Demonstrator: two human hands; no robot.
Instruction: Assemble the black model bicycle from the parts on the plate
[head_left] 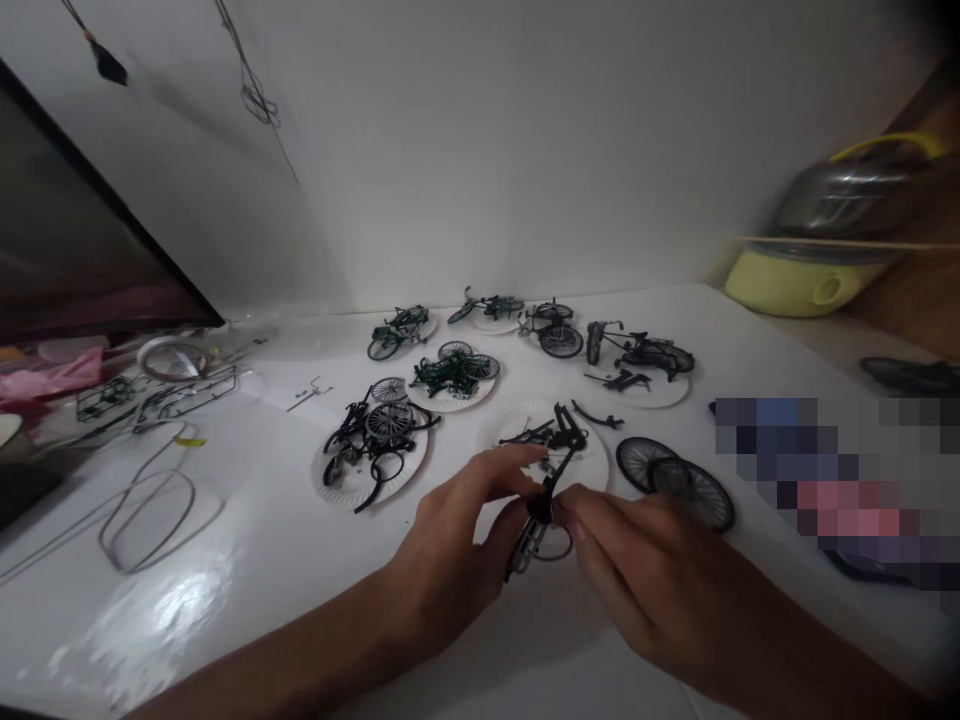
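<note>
My left hand (454, 545) pinches a small black and grey model bicycle part (531, 540) between thumb and fingers. It is held upright, just above the table's front middle. My right hand (637, 560) closes on the same part from the other side, thumb and fingertips pressed together; its exact hold is partly hidden. Right behind the hands lies a white paper plate (598, 470) with black bicycle parts (566, 430). Beside my right hand are two black spoked wheels (637, 462), overlapping on the table. A curved black piece (598, 415) lies past the plate's edge.
More paper plates carry model bicycles and parts, such as black pieces (390, 423) on the left and a green heap (450, 372) behind. Wire (146, 510) and small frames (187, 395) lie far left near a dark screen (82, 220). A yellow-green pot (795, 280) stands back right.
</note>
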